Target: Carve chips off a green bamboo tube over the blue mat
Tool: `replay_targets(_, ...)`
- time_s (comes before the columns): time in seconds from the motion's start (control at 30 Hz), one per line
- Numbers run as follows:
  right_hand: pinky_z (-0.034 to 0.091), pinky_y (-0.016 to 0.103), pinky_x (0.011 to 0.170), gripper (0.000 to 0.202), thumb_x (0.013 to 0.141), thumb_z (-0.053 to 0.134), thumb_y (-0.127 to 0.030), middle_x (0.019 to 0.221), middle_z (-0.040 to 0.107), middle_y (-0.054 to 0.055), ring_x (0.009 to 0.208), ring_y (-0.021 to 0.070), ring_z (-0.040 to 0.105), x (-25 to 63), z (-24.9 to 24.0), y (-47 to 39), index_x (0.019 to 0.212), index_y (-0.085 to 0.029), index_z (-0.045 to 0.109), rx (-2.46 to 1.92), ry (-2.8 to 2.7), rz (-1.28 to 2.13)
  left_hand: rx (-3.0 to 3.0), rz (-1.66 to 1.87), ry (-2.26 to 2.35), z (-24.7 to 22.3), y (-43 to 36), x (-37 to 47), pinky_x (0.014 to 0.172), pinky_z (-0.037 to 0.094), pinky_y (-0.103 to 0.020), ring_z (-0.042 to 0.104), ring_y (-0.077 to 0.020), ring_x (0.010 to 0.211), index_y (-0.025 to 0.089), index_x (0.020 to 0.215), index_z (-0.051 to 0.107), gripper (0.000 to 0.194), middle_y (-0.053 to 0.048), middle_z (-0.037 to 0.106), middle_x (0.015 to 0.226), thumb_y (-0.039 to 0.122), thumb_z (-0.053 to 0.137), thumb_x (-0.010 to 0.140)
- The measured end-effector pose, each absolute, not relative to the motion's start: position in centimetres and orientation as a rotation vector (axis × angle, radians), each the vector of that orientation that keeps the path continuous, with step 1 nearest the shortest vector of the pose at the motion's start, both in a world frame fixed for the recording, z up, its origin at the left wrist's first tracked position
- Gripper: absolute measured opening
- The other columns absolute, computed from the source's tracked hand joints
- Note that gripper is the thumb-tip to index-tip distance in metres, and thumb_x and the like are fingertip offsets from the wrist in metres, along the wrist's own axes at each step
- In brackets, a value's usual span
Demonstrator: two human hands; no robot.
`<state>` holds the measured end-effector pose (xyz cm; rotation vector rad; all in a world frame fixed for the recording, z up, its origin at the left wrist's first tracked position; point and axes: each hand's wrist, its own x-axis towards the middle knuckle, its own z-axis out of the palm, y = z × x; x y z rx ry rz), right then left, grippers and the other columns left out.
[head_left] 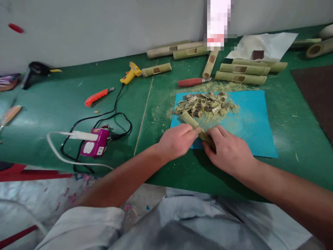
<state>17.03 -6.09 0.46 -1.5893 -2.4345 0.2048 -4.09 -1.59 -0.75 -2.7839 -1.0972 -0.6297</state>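
Observation:
A short bamboo tube point(189, 119) lies slanted over the front part of a blue sheet point(256, 121). My right hand point(227, 147) wraps round its near end. Closed at the tube's middle is my left hand point(179, 140), its fingertips pressed near an opening there; whatever it may pinch is too small to make out. Just beyond the tube, a pile of bamboo chips point(205, 104) and pale dust covers the sheet's far left part.
Behind the sheet lie a red-handled knife point(190, 82) and several notched bamboo tubes point(239, 77). To the left are a yellow glue gun point(130, 73), an orange cutter point(96, 97), and a purple power adapter point(95, 142) with cables. A dark mat point(316, 93) lies right.

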Motion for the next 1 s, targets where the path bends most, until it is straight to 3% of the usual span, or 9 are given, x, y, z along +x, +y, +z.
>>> replay_targets(0.37, 0.022, 0.031, 0.055, 0.017, 0.091, 0.048, -0.03, 0.092, 0.06, 0.007, 0.069, 0.0159, 0.051, 17.1, 0.9, -5.9, 0.096, -0.016, 0.056, -1.633, -2.428, 0.345, -2.696, -0.652, -1.206, -0.5, -1.6, -4.0, 0.066, 0.047, -0.023, 0.061, -0.0128, 0.075, 0.016, 0.109, 0.069, 0.03, -0.005, 0.067, 0.082, 0.028, 0.042, 0.103)
replay_targets(1.0, 0.022, 0.03, 0.055, 0.015, 0.092, 0.048, -0.029, 0.095, 0.059, 0.007, 0.071, 0.0162, 0.052, 16.9, 1.2, -6.0, 0.097, -0.017, 0.057, -1.635, -2.51, 0.301, -2.64, -0.713, -1.226, -0.4, -0.6, -4.5, 0.066, 0.047, -0.022, 0.061, -0.013, 0.075, 0.015, 0.103, 0.071, 0.03, -0.005, 0.067, 0.081, 0.03, 0.044, 0.102)
